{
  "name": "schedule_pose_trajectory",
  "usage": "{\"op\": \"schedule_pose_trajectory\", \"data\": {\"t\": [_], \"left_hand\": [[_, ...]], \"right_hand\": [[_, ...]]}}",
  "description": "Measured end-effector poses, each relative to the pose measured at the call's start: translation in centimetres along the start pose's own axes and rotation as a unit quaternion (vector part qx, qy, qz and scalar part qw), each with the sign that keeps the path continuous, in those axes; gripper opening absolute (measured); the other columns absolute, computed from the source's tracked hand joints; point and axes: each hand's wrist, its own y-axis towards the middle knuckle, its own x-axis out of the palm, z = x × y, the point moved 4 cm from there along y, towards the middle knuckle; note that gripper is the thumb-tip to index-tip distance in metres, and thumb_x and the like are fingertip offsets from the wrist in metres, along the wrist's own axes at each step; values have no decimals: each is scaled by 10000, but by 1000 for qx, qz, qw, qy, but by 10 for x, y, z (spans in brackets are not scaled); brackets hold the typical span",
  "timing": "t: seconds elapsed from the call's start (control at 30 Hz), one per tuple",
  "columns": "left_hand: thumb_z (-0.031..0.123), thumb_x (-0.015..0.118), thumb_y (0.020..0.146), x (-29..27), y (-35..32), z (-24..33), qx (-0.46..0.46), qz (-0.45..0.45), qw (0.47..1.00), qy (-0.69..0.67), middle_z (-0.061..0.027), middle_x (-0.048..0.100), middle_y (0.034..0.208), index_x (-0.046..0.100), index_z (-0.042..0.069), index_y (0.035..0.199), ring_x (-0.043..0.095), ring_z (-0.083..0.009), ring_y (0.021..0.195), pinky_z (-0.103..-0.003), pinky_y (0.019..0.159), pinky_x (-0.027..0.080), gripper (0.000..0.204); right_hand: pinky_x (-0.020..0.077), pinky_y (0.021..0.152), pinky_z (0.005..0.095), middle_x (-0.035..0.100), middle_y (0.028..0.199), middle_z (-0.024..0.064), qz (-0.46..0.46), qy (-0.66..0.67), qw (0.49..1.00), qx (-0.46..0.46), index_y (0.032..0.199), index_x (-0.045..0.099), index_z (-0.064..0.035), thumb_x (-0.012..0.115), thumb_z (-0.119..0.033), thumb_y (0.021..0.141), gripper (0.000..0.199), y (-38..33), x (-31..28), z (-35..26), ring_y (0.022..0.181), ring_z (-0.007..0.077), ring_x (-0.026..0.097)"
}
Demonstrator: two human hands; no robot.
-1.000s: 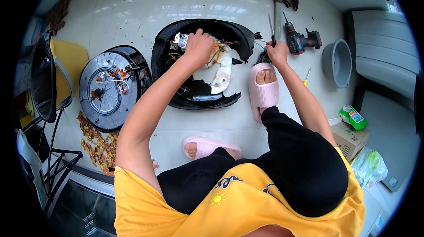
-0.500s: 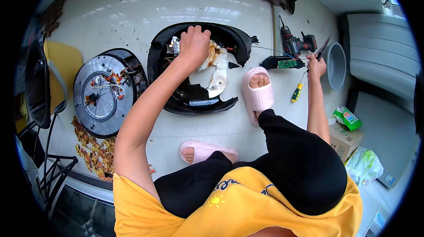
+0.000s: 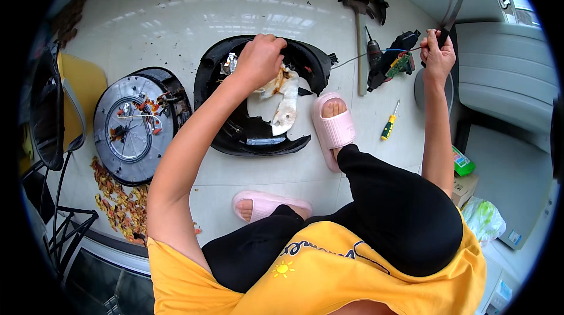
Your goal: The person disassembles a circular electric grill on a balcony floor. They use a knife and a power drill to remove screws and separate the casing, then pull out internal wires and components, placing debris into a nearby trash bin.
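I squat over a broken black appliance shell (image 3: 235, 139) on the tiled floor. My left hand (image 3: 258, 59) is closed on a part inside its upper rim, beside a stained white plate (image 3: 285, 100). Raised at the right, my right hand (image 3: 437, 51) grips a slim metal cutting tool (image 3: 453, 11). A thin wire (image 3: 358, 58) stretches from the shell to that hand. A small green circuit board (image 3: 401, 63) hangs on the wire just left of the hand.
A round grey disc with loose wires (image 3: 132, 124) lies left of the shell, above orange debris (image 3: 117, 197). A hammer (image 3: 358, 39), a black cordless drill (image 3: 385, 59), a yellow-green screwdriver (image 3: 389, 128) and a grey bucket (image 3: 418, 89) lie at the right. My feet wear pink slippers (image 3: 333, 130).
My right hand has swung from beside the shell up and to the right, drawing the wire and the green circuit board out with it. My left hand stays on the shell.
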Motion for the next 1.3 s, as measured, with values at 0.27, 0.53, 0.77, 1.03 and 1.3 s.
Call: {"op": "schedule_pose_trajectory", "data": {"t": [0.27,0.53,0.77,1.03,1.3], "left_hand": [[78,617,696,74,3,27,28,3,1000,13,-77,552,782,625,73,783,549,-257,808,-368,649,479,88],[86,669,632,107,-2,22,79,64,993,56,-57,508,774,592,76,752,516,-243,775,-353,622,472,142],[89,638,665,116,3,23,66,77,991,86,-71,492,778,541,62,708,516,-249,774,-358,594,473,110],[71,606,706,110,-5,22,-38,10,992,121,-130,549,749,538,44,764,566,-300,735,-380,605,485,93],[93,645,696,106,1,9,-220,-36,974,-46,-174,611,714,568,11,753,605,-334,720,-420,654,473,126]], "right_hand": [[348,422,196,576,571,-1,-10,-205,978,26,793,569,-44,573,-133,845,103,-7,10,56,467,33,471],[326,397,184,562,578,18,-25,-122,987,100,822,557,-33,566,-104,849,76,-23,5,76,449,44,447],[302,377,189,553,576,16,-29,-76,986,142,824,554,-34,557,-93,853,66,-26,-2,83,425,43,425],[307,385,184,557,586,6,-54,-69,982,165,839,549,-38,577,-110,843,77,-32,14,89,437,33,429],[308,385,189,555,580,7,-79,-71,981,160,826,552,-40,586,-119,834,87,-34,22,89,433,35,425]]}}
